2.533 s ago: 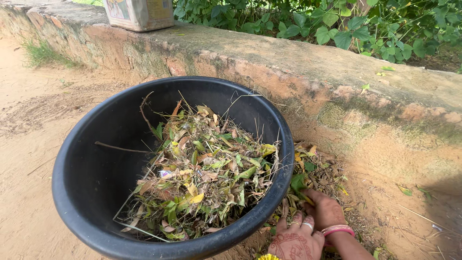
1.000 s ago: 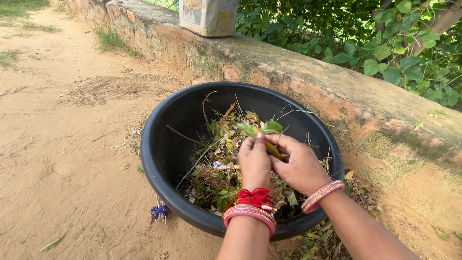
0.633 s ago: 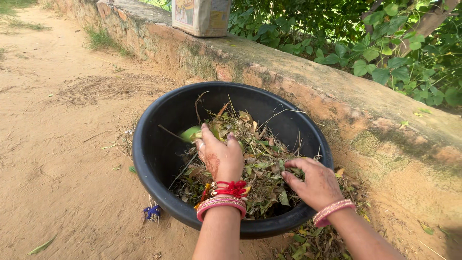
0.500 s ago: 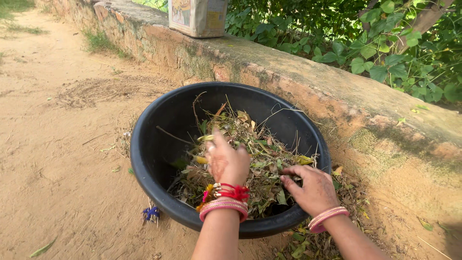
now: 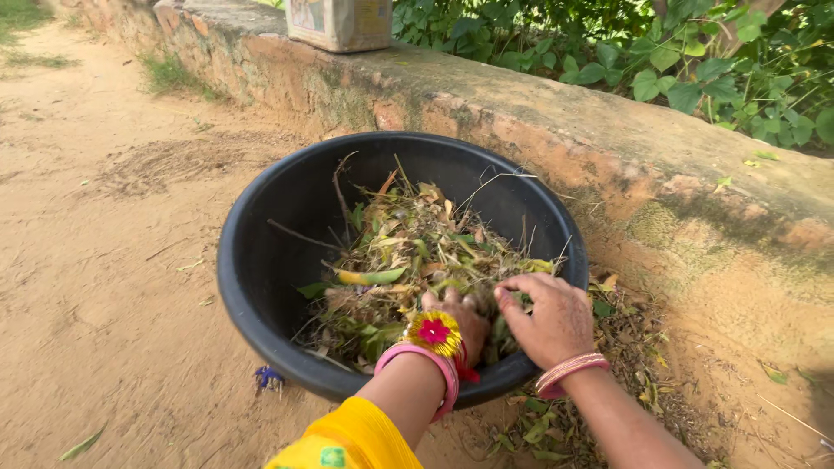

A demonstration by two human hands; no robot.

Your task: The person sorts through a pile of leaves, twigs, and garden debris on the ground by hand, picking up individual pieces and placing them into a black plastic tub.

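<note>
Black tub [image 5: 261, 287] of leaf litter [image 5: 408, 260], centre of the frame, set on sandy ground against a low stone wall [image 5: 608, 148].

Both hands are pressed into the litter at the tub's near rim: the left hand [image 5: 456, 317] is sunk palm-down among the leaves, its grip hidden, so open or closed cannot be told; the right hand [image 5: 547, 317] is spread with fingers curled loosely, nothing clasped. Packing is judged best done with flat, even pressure, so stray stems are kept inside the rim. A pale container [image 5: 339, 22] is seen upper centre.
</note>
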